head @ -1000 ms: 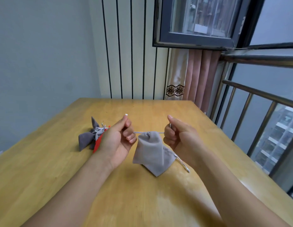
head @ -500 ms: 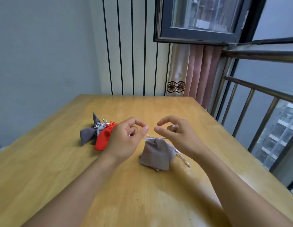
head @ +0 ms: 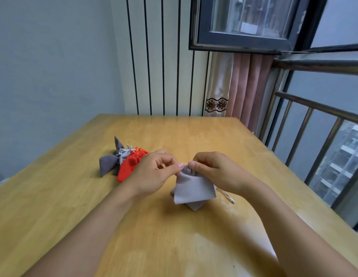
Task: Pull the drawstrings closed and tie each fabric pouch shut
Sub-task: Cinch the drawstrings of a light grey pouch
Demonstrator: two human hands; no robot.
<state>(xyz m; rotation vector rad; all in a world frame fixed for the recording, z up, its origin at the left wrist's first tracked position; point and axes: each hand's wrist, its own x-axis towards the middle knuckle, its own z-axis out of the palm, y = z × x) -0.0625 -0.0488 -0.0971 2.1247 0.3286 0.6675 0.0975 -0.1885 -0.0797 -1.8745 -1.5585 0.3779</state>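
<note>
A light grey fabric pouch (head: 194,188) stands on the wooden table (head: 54,196) with its mouth gathered at the top. My left hand (head: 154,172) and my right hand (head: 212,168) meet just above that gathered mouth, each pinching the drawstring between thumb and forefinger. The string itself is mostly hidden between my fingertips. A loose silver cord end (head: 227,194) trails on the table to the right of the pouch, under my right wrist.
To the left lie a red pouch (head: 130,166) and a dark grey pouch (head: 108,162) with cinched tops and silver cords. A metal railing (head: 314,136) runs along the table's right side, and a curtain (head: 240,86) hangs at the back.
My hands had pulled the strings wide apart, then came together over the pouch mouth. The pouch has settled lower on the table and my fingertips now nearly touch.
</note>
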